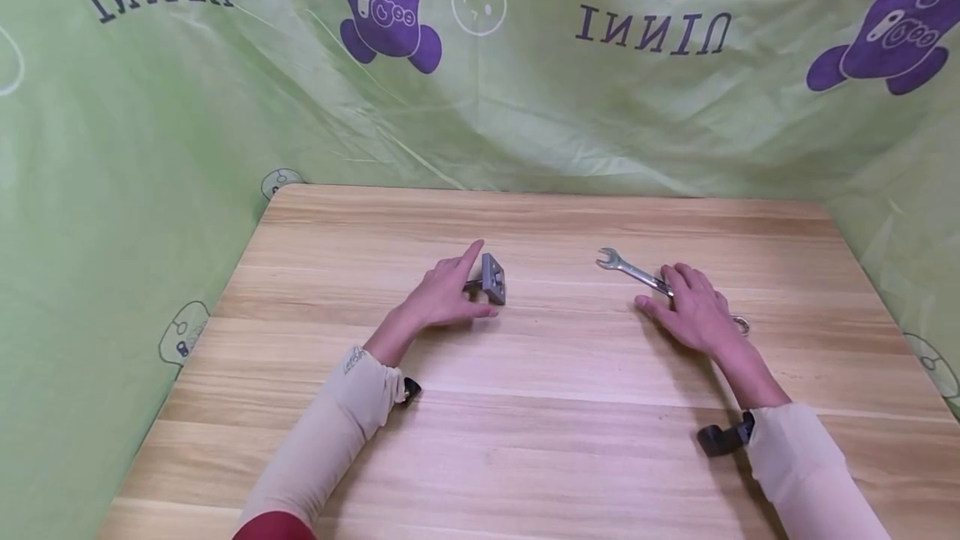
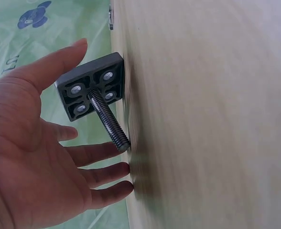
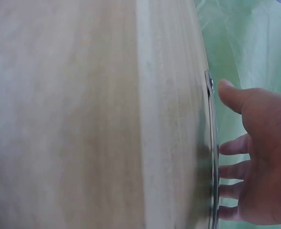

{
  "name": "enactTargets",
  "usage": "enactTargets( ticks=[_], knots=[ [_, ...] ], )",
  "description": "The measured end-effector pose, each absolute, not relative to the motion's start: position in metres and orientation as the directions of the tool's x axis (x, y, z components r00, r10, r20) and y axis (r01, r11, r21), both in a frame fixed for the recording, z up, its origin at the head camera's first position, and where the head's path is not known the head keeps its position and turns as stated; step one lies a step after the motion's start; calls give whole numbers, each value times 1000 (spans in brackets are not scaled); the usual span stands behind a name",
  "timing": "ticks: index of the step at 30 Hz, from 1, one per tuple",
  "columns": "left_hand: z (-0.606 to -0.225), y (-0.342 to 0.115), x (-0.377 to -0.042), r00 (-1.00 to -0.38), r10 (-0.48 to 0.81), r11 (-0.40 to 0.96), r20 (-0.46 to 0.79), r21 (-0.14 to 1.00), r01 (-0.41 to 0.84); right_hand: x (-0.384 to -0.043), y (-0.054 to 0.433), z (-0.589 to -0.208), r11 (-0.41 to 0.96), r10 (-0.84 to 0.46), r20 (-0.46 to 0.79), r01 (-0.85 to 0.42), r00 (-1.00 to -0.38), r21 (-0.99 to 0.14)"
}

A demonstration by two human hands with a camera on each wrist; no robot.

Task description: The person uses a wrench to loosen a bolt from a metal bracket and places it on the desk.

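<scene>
A dark grey square foot with a threaded stud (image 1: 492,279) lies tipped on its edge, its plate facing right in the head view. My left hand (image 1: 441,294) is spread around it, thumb and fingers straight and apart. The left wrist view shows the threaded stud (image 2: 108,117) slanting down to the tabletop, with fingertips close by it. To the right, a silver combination wrench (image 1: 632,271) lies flat and diagonal. Over its handle is my right hand (image 1: 696,311), covering part of it, fingers extended. In the right wrist view those fingertips (image 3: 227,170) meet the wrench's edge.
The wooden tabletop (image 1: 525,440) spans beneath both arms. Green printed cloth (image 1: 480,123) hangs behind the table and on both sides. Each wrist carries a black camera mount (image 1: 723,438) close over the wood.
</scene>
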State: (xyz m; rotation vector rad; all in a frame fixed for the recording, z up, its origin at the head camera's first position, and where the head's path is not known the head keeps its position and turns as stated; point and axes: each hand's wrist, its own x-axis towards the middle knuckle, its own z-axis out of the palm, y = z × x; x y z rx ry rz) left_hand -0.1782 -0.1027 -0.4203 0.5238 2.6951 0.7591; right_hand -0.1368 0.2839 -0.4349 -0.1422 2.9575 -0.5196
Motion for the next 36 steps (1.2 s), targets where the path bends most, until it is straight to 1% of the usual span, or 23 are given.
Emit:
enactTargets(
  ticks=[14, 22, 31, 33, 36],
  knots=[
    [-419, -94, -187, -890, 421, 779, -176, 573, 255, -142, 293, -444, 901, -75, -20, -59, -997, -430],
    [-423, -92, -189, -889, 428, 765, -163, 590, 260, -144, 298, -454, 854, -27, 102, -76, -994, -514],
    [-426, -89, -190, -888, 429, 752, -164, 610, 251, -145, 293, -463, 813, 73, 204, -60, -976, -580],
    [-427, -88, -190, -887, 432, 745, -160, 618, 252, -144, 292, -463, 803, 106, 206, -39, -973, -595],
    [-429, -88, -191, -884, 442, 730, -156, 635, 252, -143, 290, -463, 791, 158, 177, 17, -972, -612]
  ],
)
